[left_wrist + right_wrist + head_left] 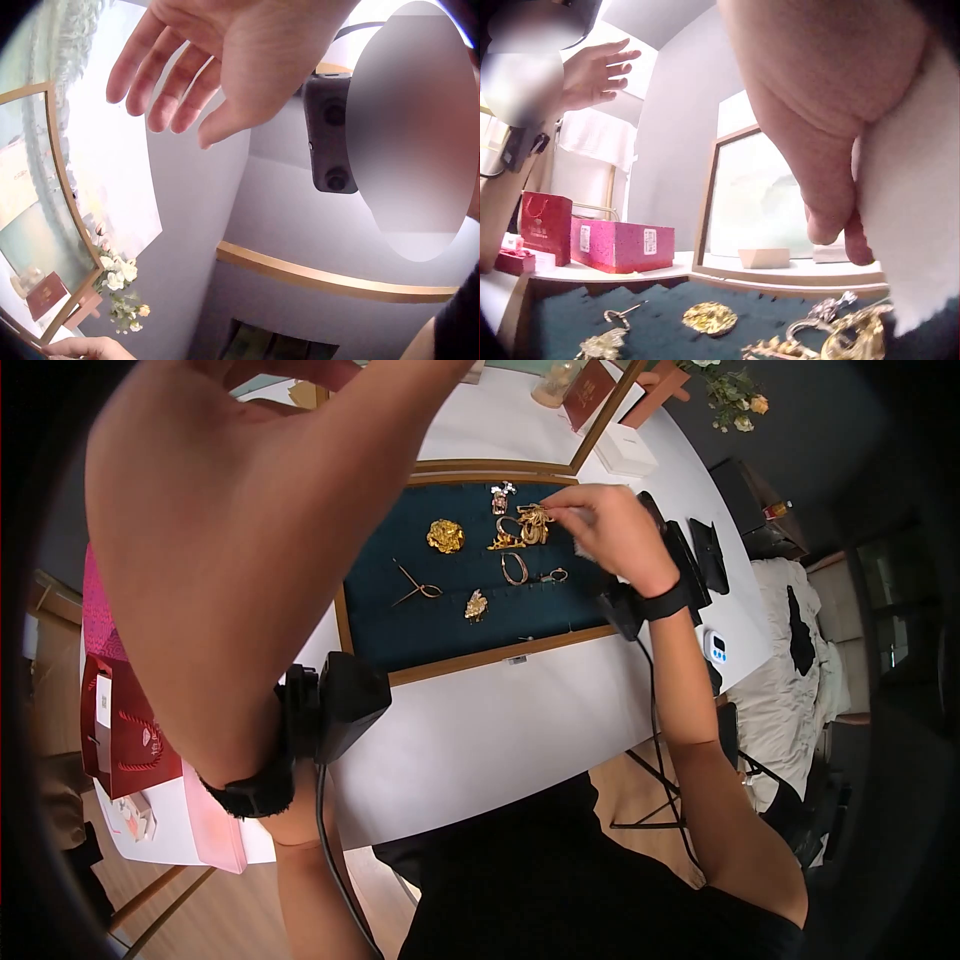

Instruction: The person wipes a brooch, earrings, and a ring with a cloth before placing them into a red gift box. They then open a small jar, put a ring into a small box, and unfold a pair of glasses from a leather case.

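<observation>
Head and wrist views: wooden case holds gold jewelry; left fingers spread, right fingers holding white cloth.

Left arm: bare, bent at the elbow, forearm raised close before the head camera; left hand lifted, palm side shown in the left wrist view, fingers nearly straight and slightly parted, thumb standing apart. Right arm: bare, reaching forward with a slight bend at the elbow; right hand lowered, back uppermost, thumb and fingers bent inward, tips pointing across to the left.
</observation>
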`<act>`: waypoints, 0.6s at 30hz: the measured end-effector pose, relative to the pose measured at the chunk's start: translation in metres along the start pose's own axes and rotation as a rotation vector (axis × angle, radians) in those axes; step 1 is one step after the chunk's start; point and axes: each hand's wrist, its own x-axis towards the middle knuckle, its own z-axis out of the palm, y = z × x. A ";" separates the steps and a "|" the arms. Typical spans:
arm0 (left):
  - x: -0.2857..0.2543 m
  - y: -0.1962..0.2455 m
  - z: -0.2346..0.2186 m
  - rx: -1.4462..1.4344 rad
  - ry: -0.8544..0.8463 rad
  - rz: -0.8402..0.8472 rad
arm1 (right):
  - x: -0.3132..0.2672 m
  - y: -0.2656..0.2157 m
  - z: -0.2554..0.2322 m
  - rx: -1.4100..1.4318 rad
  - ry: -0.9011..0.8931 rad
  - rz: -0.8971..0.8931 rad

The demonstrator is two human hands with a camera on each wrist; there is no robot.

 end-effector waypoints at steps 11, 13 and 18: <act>0.000 0.010 -0.001 -0.060 -0.059 -0.027 | 0.002 0.023 0.015 -0.137 -0.253 0.281; 0.001 0.013 -0.002 -0.061 -0.066 -0.034 | 0.001 0.039 0.027 -0.042 -0.198 0.220; 0.003 0.021 -0.002 -0.072 -0.088 -0.049 | 0.003 0.043 0.027 -0.019 -0.093 0.238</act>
